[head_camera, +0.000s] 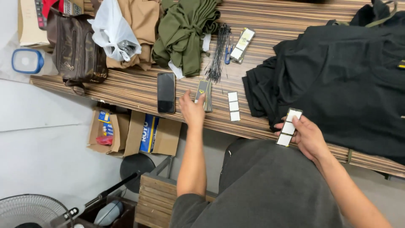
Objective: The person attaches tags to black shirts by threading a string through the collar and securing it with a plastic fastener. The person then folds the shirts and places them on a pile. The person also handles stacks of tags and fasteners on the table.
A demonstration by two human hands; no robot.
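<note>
Left hand (192,110), frame centre, fingers pinching stack of dark card tags (204,94) for picking; right hand (310,137) clamps white sticker strip (289,126) for peeling.

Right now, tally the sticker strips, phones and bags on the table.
Sticker strips: 3, one in the right hand, one flat on the table, one near the green cloth
Phones: 1
Bags: 2, brown, white plastic
Total: 6

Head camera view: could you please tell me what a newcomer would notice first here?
The black garment pile fills the right of the striped wooden table. At its near edge the right hand holds a sticker strip. The left hand rests on a stack of tags, beside a dark phone.
</note>
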